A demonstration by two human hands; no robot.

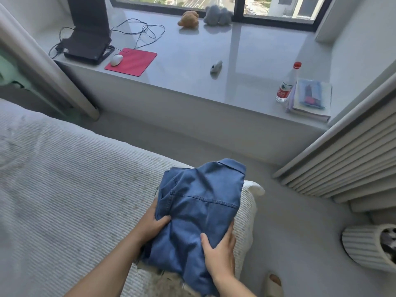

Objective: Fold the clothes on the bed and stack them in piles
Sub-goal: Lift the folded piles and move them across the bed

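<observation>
- Denim shirt (199, 213): blue woven cloth, matt, stitched seams, held between both hands.
- Bed (70, 189) cover under the hands: pale ribbed cloth, matt.
- Window ledge (192, 61) beyond the hands: smooth, glossy grey.

A blue denim shirt (199, 213), folded and rumpled, lies at the bed (64, 189) corner.

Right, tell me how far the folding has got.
Done: the blue denim shirt looks folded into a compact bundle, collar at the far end. In hand: the left hand and right hand grip its near edges at the corner of the bed; some pale fabric shows under it, possibly a pile. Left: I see no other loose clothes in view, so I cannot tell what remains.
</observation>
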